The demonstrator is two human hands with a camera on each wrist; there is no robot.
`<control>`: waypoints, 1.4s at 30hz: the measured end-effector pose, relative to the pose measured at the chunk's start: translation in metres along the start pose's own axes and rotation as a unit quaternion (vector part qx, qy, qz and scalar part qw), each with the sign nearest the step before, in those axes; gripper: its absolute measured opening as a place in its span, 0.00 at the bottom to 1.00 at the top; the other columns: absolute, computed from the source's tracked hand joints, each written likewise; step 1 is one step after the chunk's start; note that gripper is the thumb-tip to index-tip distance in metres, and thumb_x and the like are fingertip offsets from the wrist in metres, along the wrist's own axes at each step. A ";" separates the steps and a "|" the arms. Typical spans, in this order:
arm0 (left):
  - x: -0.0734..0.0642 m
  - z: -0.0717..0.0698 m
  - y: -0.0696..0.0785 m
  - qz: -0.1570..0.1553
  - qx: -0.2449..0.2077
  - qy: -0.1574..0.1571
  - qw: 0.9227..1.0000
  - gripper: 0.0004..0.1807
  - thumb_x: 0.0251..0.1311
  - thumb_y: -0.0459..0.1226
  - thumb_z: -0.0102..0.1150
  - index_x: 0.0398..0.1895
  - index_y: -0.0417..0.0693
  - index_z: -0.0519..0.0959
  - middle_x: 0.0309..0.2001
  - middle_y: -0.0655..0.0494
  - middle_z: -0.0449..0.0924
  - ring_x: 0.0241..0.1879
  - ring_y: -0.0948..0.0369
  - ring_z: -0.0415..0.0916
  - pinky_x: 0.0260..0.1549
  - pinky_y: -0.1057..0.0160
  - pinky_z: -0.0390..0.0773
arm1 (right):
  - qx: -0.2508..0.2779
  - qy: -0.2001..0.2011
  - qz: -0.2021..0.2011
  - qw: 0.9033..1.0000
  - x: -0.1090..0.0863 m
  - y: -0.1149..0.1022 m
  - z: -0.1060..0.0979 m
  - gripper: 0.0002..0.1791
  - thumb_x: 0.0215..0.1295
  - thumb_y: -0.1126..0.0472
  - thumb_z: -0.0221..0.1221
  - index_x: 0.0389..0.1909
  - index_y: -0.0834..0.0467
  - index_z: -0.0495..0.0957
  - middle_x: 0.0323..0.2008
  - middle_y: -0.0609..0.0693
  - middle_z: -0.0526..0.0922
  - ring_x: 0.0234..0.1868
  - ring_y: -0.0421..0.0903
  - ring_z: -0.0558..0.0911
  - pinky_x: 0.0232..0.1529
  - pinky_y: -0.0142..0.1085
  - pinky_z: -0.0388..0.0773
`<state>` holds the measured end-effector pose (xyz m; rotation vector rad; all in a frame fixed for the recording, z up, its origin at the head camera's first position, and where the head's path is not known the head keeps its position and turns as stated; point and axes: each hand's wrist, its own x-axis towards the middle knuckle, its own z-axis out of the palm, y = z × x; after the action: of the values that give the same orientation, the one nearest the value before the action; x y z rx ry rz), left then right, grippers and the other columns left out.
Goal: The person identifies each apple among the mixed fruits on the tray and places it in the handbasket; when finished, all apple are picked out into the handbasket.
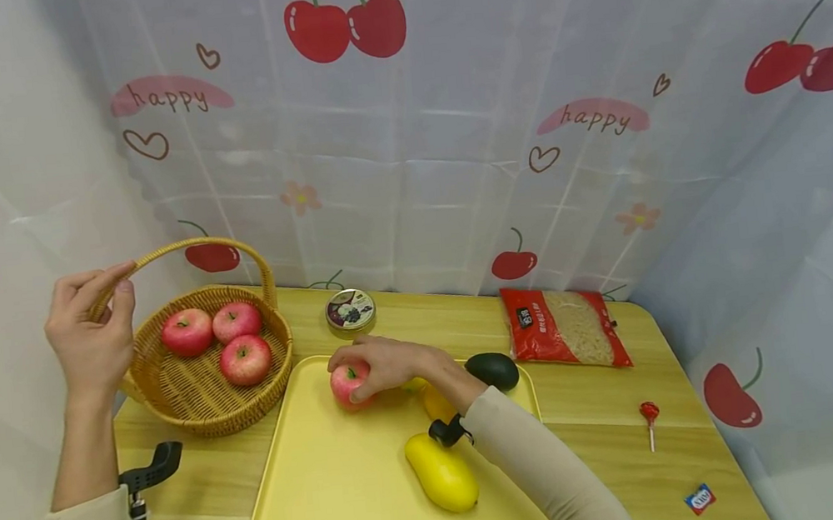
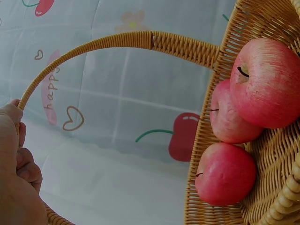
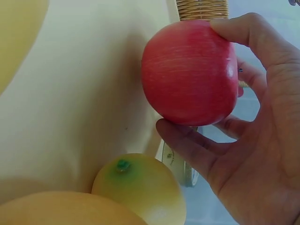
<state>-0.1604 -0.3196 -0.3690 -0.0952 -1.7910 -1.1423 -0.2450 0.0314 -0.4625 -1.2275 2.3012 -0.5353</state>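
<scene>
My left hand grips the handle of a wicker basket. Inside the basket lie three red apples, one nearest its front. Over the far part of a yellow tray, my right hand holds another red apple between thumb and fingers. In the right wrist view, a yellow-green round fruit is just below that apple. An orange-yellow fruit is partly hidden by the right forearm. Farther right on the tray are a dark green avocado and a long yellow fruit.
A round tin stands behind the tray. To the right lie a red bag with pale contents, a red lollipop and a small blue-and-red packet. Printed curtains enclose the wooden table.
</scene>
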 end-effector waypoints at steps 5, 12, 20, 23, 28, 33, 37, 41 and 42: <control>0.000 0.000 0.000 0.002 0.001 -0.002 1.000 0.12 0.65 0.27 0.57 0.47 0.31 0.85 0.42 0.73 0.71 0.41 0.72 0.68 0.30 0.82 0.67 | 0.005 0.015 -0.001 1.000 0.000 -0.001 0.001 0.28 0.59 0.45 0.67 0.62 0.35 0.73 0.56 0.45 0.70 0.51 0.42 0.72 0.51 0.34 0.72; 0.000 0.000 -0.001 0.001 -0.001 -0.001 1.000 0.12 0.65 0.27 0.57 0.47 0.30 0.85 0.42 0.73 0.71 0.41 0.72 0.68 0.30 0.83 0.67 | 0.013 0.044 -0.008 0.999 0.000 -0.003 0.002 0.29 0.57 0.45 0.67 0.61 0.33 0.73 0.53 0.44 0.69 0.50 0.42 0.71 0.48 0.32 0.74; 0.000 0.000 0.000 -0.002 -0.003 0.000 1.000 0.12 0.66 0.27 0.56 0.47 0.31 0.85 0.42 0.72 0.71 0.41 0.71 0.69 0.29 0.83 0.68 | 0.013 0.072 -0.007 0.997 0.000 -0.007 0.002 0.30 0.54 0.44 0.67 0.60 0.33 0.73 0.53 0.44 0.68 0.50 0.42 0.72 0.48 0.32 0.74; 0.000 0.000 0.000 -0.002 -0.004 -0.002 1.000 0.12 0.66 0.27 0.56 0.47 0.30 0.85 0.42 0.72 0.71 0.41 0.71 0.69 0.29 0.83 0.67 | 0.010 0.087 -0.009 0.996 0.000 -0.008 0.003 0.30 0.53 0.44 0.68 0.60 0.33 0.74 0.52 0.44 0.68 0.48 0.42 0.73 0.46 0.32 0.75; -0.001 0.000 0.000 0.000 -0.004 -0.004 1.000 0.12 0.66 0.27 0.56 0.47 0.30 0.85 0.42 0.72 0.71 0.41 0.72 0.69 0.29 0.83 0.67 | -0.003 0.103 -0.009 0.995 0.001 -0.009 0.003 0.30 0.53 0.44 0.68 0.60 0.32 0.74 0.51 0.42 0.68 0.47 0.41 0.72 0.45 0.31 0.75; 0.000 0.000 0.001 0.003 -0.008 -0.002 1.000 0.12 0.66 0.27 0.56 0.47 0.30 0.85 0.42 0.72 0.71 0.41 0.72 0.69 0.29 0.83 0.67 | -0.009 0.111 -0.019 0.994 0.001 -0.013 0.002 0.31 0.52 0.43 0.68 0.61 0.34 0.74 0.52 0.43 0.69 0.47 0.40 0.72 0.45 0.32 0.75; 0.001 0.000 0.001 0.004 -0.009 -0.002 1.000 0.12 0.66 0.27 0.56 0.47 0.30 0.85 0.42 0.72 0.71 0.40 0.72 0.68 0.29 0.83 0.67 | -0.012 0.116 -0.024 0.993 0.000 -0.019 0.002 0.32 0.52 0.42 0.68 0.62 0.34 0.74 0.52 0.42 0.68 0.47 0.40 0.72 0.44 0.32 0.74; 0.000 0.000 0.000 0.001 -0.006 -0.003 1.000 0.12 0.66 0.27 0.56 0.47 0.30 0.85 0.42 0.72 0.71 0.41 0.71 0.68 0.29 0.83 0.67 | -0.014 0.119 -0.023 0.992 -0.001 -0.025 0.003 0.32 0.52 0.41 0.69 0.61 0.33 0.74 0.52 0.42 0.68 0.47 0.39 0.72 0.45 0.31 0.74; 0.000 0.000 0.000 0.000 -0.006 -0.004 1.000 0.12 0.66 0.27 0.56 0.47 0.30 0.85 0.42 0.72 0.71 0.41 0.71 0.68 0.30 0.83 0.68 | -0.014 0.120 -0.023 0.992 -0.001 -0.026 0.003 0.32 0.52 0.41 0.69 0.61 0.32 0.74 0.52 0.41 0.68 0.47 0.39 0.72 0.45 0.31 0.74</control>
<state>-0.1599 -0.3196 -0.3690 -0.1074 -1.7910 -1.1534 -0.2254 0.0183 -0.4501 -1.2945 2.4909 -0.7032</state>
